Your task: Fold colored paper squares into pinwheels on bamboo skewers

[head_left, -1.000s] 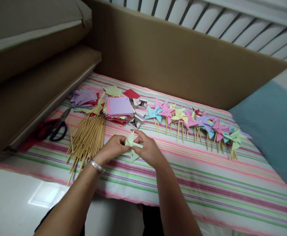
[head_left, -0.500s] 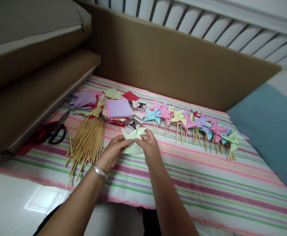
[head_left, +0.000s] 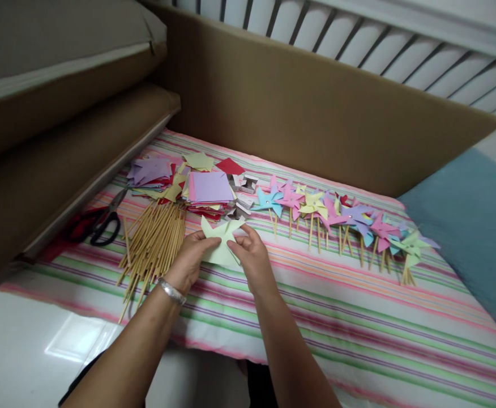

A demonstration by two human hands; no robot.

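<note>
Both of my hands hold one pale green cut paper square (head_left: 218,243) just above the striped cloth (head_left: 358,306). My left hand (head_left: 192,258), with a silver bracelet on its wrist, pinches the sheet's left side. My right hand (head_left: 248,252) pinches its right side near the centre. The paper's points stick up toward the far side. A bundle of wooden sticks (head_left: 154,243) lies just left of my left hand. A stack of coloured paper squares (head_left: 208,190) sits beyond my hands.
A row of finished paper pinwheels on sticks (head_left: 341,218) runs to the right. Black-handled scissors (head_left: 103,218) lie at the far left. Small silver boxes (head_left: 246,184) sit by the paper stack. A cardboard wall (head_left: 316,107) stands behind, a blue cushion (head_left: 477,226) at right.
The green paper went from folded with points gathered at its centre to spread flatter. My hands moved slightly away from me with it. The camera view shifted a little.
</note>
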